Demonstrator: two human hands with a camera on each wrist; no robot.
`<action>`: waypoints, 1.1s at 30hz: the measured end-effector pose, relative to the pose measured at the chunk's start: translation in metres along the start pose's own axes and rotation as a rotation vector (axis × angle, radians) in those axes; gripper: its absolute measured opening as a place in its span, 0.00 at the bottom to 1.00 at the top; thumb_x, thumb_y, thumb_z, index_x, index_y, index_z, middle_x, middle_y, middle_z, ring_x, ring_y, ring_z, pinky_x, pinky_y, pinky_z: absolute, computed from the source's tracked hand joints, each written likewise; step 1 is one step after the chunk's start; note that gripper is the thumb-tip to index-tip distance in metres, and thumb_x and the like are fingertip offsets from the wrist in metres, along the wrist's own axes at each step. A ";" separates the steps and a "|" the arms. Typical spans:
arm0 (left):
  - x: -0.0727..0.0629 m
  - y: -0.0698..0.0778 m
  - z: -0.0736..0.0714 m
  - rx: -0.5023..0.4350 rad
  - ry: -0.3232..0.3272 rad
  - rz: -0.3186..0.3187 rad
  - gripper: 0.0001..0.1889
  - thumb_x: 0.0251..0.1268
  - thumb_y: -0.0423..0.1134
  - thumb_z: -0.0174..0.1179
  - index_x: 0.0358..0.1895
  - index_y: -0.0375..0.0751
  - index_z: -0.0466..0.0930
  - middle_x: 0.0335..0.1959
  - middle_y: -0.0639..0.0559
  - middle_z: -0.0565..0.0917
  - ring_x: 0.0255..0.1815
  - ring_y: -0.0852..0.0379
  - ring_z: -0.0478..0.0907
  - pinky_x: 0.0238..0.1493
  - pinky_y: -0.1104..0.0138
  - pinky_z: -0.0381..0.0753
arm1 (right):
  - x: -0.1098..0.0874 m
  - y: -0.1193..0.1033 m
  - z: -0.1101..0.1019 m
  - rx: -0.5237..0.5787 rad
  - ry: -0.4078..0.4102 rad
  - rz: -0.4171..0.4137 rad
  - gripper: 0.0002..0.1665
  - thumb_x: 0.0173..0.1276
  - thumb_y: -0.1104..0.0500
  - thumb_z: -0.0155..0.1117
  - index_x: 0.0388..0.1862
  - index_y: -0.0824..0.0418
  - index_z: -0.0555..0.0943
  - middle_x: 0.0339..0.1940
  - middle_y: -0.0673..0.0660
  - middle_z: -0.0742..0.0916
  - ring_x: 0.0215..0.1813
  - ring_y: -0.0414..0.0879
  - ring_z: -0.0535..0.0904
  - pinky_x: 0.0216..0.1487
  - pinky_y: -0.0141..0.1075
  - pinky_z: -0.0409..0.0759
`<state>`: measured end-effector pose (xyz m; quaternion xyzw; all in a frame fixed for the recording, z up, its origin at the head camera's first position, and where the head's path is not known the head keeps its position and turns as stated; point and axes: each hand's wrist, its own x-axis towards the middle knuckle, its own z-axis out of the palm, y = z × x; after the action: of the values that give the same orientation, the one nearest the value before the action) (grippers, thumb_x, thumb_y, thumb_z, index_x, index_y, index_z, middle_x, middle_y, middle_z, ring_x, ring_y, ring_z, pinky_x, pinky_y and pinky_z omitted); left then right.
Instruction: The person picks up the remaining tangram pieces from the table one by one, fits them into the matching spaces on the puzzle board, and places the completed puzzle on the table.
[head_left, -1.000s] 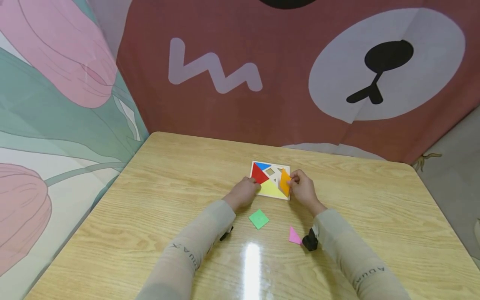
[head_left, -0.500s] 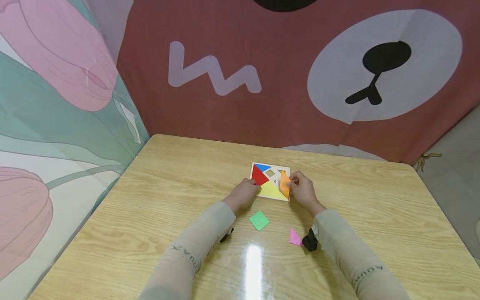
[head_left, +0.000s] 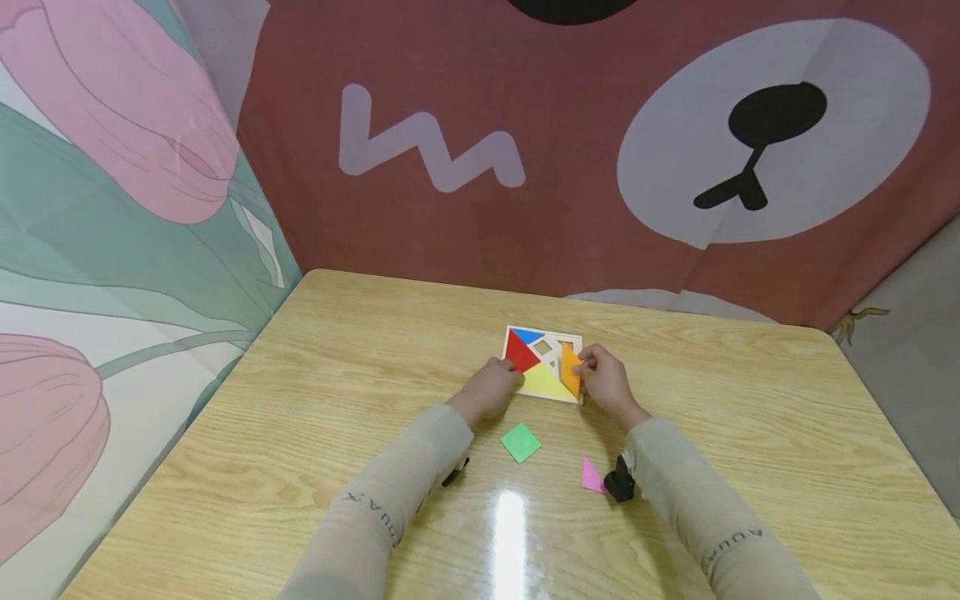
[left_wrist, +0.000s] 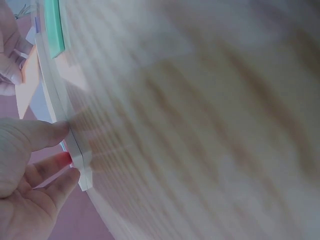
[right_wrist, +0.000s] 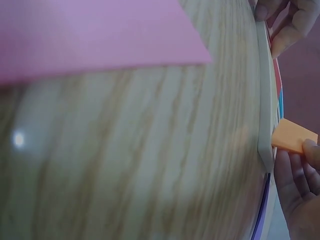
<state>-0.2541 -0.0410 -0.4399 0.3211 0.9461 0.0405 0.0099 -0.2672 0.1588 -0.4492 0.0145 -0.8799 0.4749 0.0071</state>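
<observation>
- Nearest, a pink triangle lies flat in front of the puzzle tray, toward its right end.
- Next comes a green square, flat before the tray's near edge.
- At the tray's near left corner, the left hand pinches the board, thumb against the near edge, its forearm slanting in from the left.
- Beside the tray's right end, the right hand grasps an orange piece between thumb and fingers, tilted over that end; whether it touches the tray is unclear.
- Seated in the tray: a yellow triangle along the near edge, a red triangle at the left, a blue triangle at the far edge.
- Right of the blue, a square cut-out shows brown.
- Beyond the tray hangs a reddish-brown cloth.
</observation>
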 end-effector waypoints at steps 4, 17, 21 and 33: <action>0.001 -0.001 0.001 -0.004 0.006 0.003 0.10 0.61 0.32 0.45 0.36 0.44 0.77 0.36 0.49 0.73 0.36 0.54 0.69 0.40 0.68 0.69 | 0.001 0.000 0.001 -0.017 -0.008 -0.011 0.08 0.59 0.73 0.48 0.39 0.71 0.69 0.26 0.60 0.74 0.22 0.45 0.72 0.22 0.32 0.73; 0.001 0.000 0.001 -0.009 -0.005 -0.012 0.10 0.60 0.31 0.46 0.36 0.44 0.77 0.37 0.48 0.73 0.36 0.54 0.68 0.39 0.68 0.69 | 0.002 -0.002 0.001 -0.121 0.001 -0.066 0.08 0.58 0.71 0.51 0.37 0.70 0.71 0.26 0.60 0.77 0.22 0.44 0.71 0.21 0.30 0.69; 0.001 0.000 0.001 0.000 -0.002 -0.003 0.10 0.61 0.31 0.45 0.36 0.44 0.77 0.37 0.48 0.73 0.36 0.54 0.69 0.40 0.68 0.69 | 0.002 -0.003 0.001 -0.154 0.005 -0.065 0.08 0.57 0.70 0.53 0.37 0.70 0.71 0.26 0.60 0.77 0.23 0.45 0.71 0.21 0.31 0.69; 0.000 0.000 0.001 0.006 0.034 0.027 0.09 0.58 0.30 0.46 0.32 0.43 0.77 0.35 0.47 0.74 0.34 0.53 0.70 0.38 0.67 0.69 | 0.002 0.001 -0.002 -0.288 -0.037 -0.063 0.13 0.56 0.65 0.58 0.39 0.71 0.73 0.29 0.62 0.78 0.32 0.51 0.73 0.32 0.40 0.72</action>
<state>-0.2538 -0.0413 -0.4405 0.3332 0.9419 0.0432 -0.0075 -0.2696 0.1608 -0.4492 0.0498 -0.9381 0.3428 0.0076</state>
